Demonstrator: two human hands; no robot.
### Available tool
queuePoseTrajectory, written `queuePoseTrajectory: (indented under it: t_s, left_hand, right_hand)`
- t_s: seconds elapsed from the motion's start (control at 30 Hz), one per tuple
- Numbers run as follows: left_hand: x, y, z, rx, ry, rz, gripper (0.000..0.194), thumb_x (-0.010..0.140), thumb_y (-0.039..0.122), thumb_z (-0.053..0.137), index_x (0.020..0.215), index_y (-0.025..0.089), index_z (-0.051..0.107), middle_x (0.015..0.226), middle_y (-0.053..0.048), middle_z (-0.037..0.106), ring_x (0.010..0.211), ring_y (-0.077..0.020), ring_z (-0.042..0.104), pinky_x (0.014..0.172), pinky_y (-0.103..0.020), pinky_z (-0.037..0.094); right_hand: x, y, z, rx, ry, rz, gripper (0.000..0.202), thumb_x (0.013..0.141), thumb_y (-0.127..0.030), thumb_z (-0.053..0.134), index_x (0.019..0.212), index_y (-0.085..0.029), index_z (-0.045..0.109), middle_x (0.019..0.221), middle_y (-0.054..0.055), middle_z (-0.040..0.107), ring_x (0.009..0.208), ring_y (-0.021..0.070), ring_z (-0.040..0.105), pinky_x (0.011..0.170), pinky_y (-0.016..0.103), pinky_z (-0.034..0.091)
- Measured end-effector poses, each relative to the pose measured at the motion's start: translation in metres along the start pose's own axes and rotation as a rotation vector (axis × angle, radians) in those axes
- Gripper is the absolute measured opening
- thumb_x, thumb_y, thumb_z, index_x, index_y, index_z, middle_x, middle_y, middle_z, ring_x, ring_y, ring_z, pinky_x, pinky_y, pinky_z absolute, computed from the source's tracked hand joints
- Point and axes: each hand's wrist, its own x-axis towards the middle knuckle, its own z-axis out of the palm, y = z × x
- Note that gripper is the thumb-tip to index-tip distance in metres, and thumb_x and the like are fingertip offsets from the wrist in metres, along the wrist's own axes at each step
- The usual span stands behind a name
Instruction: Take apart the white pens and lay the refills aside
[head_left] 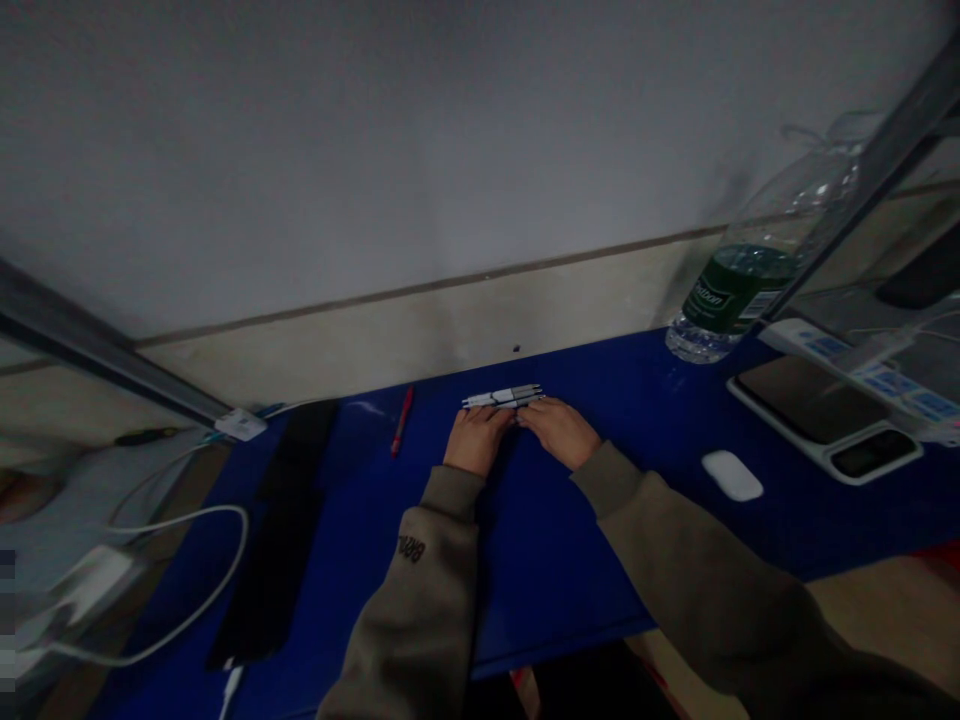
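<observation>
- The pens (501,397) lie right at the fingertips, on their far side, long axis running left to right.
- Left hand (478,440) and right hand (559,430) look equally near, fingers bent; whether they grip, I can't tell.

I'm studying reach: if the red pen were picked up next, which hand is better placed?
Likely the left hand: the red pen lies on its outer side, closer to it than to the right hand, which would probably have to pass the left. Both hands are at the white pens.
</observation>
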Motion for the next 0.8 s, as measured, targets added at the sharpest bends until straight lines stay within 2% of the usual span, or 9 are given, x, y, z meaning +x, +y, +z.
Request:
queuePoseTrajectory:
  t_s: [0.13,0.23,0.33,0.4,0.47,0.6,0.67,0.73,0.8]
  left_hand:
    - [-0.001,-0.002,0.001,-0.063,0.023,-0.037,0.03,0.097,0.037,0.035,0.112,0.028,0.059,0.102,-0.003,0.067,0.097,-0.018,0.057,0.076,-0.031,0.034]
    - [-0.002,-0.002,0.0,-0.019,0.045,-0.043,0.03,0.097,0.036,0.034,0.111,0.026,0.059,0.102,-0.004,0.066,0.097,-0.0188,0.055,0.076,-0.032,0.034]
    - [-0.002,0.0,0.0,0.035,0.05,-0.034,0.029,0.097,0.035,0.034,0.105,0.024,0.06,0.1,-0.004,0.065,0.094,-0.02,0.054,0.076,-0.033,0.034]
    - [-0.002,0.002,0.001,0.055,0.051,-0.034,0.03,0.097,0.035,0.034,0.101,0.022,0.06,0.097,-0.005,0.065,0.092,-0.0197,0.054,0.076,-0.033,0.034]
    - [-0.001,0.003,0.002,0.06,0.044,-0.033,0.031,0.098,0.034,0.032,0.099,0.021,0.059,0.095,-0.005,0.064,0.09,-0.019,0.055,0.075,-0.033,0.035]
    - [-0.001,0.002,0.004,0.014,0.018,-0.061,0.03,0.097,0.037,0.032,0.106,0.021,0.057,0.097,-0.005,0.064,0.092,-0.0183,0.058,0.075,-0.031,0.038]
    - [-0.002,0.002,0.004,-0.009,0.011,-0.076,0.031,0.097,0.039,0.033,0.112,0.023,0.055,0.099,-0.005,0.064,0.095,-0.018,0.058,0.076,-0.029,0.04]
    - [-0.002,0.002,0.002,-0.022,0.009,-0.088,0.032,0.097,0.04,0.032,0.113,0.024,0.054,0.099,-0.005,0.065,0.095,-0.0175,0.059,0.077,-0.028,0.041]
    - [-0.003,0.003,-0.001,-0.043,-0.011,-0.098,0.032,0.097,0.04,0.031,0.112,0.024,0.055,0.099,-0.005,0.065,0.094,-0.0167,0.06,0.077,-0.027,0.042]
  right_hand:
    - [0.001,-0.002,-0.004,0.029,0.097,-0.002,0.024,0.093,-0.026,0.043,0.098,-0.018,0.065,0.096,0.007,0.064,0.096,0.0184,0.057,0.088,0.033,0.045]
    - [0.001,-0.003,-0.005,0.171,0.176,0.044,0.025,0.091,-0.036,0.048,0.099,-0.021,0.066,0.099,0.006,0.064,0.1,0.0182,0.057,0.087,0.031,0.045]
    - [0.003,-0.001,-0.003,0.375,0.174,0.165,0.034,0.092,-0.044,0.043,0.088,-0.021,0.068,0.084,0.004,0.067,0.078,0.0146,0.06,0.073,0.027,0.045]
    - [0.004,0.002,-0.001,0.476,0.141,0.253,0.041,0.093,-0.044,0.039,0.075,-0.019,0.066,0.066,0.002,0.063,0.06,0.0121,0.055,0.062,0.026,0.041]
    - [0.005,0.005,0.001,0.576,0.13,0.301,0.038,0.091,-0.042,0.043,0.071,-0.018,0.065,0.059,0.0,0.058,0.055,0.0112,0.052,0.058,0.025,0.039]
    - [0.006,0.005,0.005,0.747,0.224,0.286,0.015,0.082,-0.03,0.058,0.086,-0.018,0.066,0.09,0.003,0.064,0.075,0.0116,0.057,0.068,0.025,0.044]
    - [0.006,0.003,0.005,0.759,0.27,0.256,0.017,0.078,-0.026,0.061,0.093,-0.019,0.065,0.104,0.005,0.061,0.085,0.0125,0.058,0.072,0.026,0.045]
    - [0.005,0.002,0.005,0.778,0.276,0.26,0.026,0.077,-0.029,0.063,0.101,-0.02,0.062,0.104,0.005,0.061,0.087,0.0129,0.058,0.073,0.026,0.046]
    - [0.005,0.001,0.005,0.82,0.255,0.314,0.03,0.081,-0.037,0.059,0.105,-0.02,0.06,0.089,0.002,0.063,0.076,0.0117,0.058,0.068,0.024,0.045]
